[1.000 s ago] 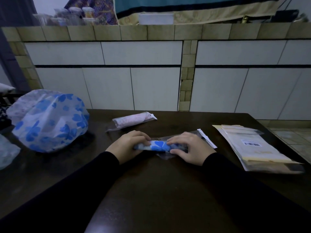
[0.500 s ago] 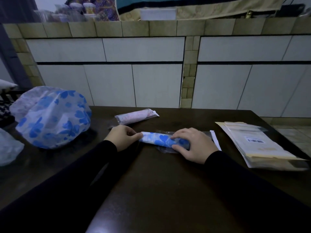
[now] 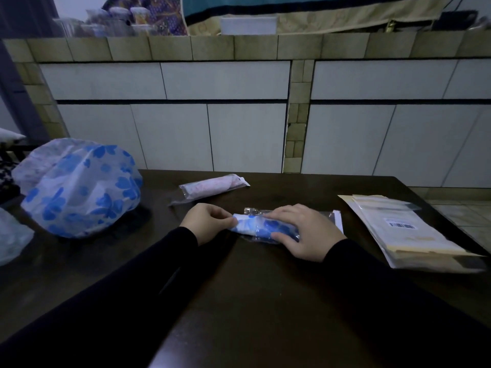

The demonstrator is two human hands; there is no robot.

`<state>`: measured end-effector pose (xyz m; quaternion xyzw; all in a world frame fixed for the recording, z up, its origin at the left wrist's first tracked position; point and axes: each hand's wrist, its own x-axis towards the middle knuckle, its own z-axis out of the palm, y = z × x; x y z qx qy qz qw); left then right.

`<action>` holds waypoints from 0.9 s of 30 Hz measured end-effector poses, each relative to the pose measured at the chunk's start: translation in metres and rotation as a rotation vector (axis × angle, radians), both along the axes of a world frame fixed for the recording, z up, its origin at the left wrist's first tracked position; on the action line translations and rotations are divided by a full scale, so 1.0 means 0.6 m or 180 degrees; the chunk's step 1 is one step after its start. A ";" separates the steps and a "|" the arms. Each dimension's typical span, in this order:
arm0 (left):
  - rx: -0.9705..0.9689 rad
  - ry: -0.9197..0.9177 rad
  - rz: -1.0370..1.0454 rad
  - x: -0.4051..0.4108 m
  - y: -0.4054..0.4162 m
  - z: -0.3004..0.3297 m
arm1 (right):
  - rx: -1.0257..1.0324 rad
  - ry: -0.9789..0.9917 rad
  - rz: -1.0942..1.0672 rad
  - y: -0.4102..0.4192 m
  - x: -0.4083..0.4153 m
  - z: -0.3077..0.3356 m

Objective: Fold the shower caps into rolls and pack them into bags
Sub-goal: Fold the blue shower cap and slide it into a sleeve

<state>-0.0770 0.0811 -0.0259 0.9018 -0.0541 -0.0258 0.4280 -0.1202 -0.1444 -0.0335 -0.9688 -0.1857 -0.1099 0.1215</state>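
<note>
While both hands [image 3: 207,223] [image 3: 305,232] grip one blue roll [image 3: 261,227], one pink packed roll [image 3: 212,187] lies beyond.

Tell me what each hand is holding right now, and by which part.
The left hand pinches the left end of the blue-flowered roll. The right hand grips the roll's right part through the clear bag.
</note>
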 end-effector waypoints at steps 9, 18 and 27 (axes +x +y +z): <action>-0.0127 -0.0234 0.0206 0.004 -0.004 -0.008 | 0.0018 0.0141 -0.0262 -0.025 -0.007 -0.004; -0.0560 -0.0245 -0.0042 -0.010 -0.036 -0.008 | 0.0076 0.0136 -0.0234 -0.016 -0.005 -0.012; -0.1133 0.0182 -0.0208 -0.008 -0.040 -0.007 | 0.0072 0.0183 -0.0295 -0.013 -0.004 -0.011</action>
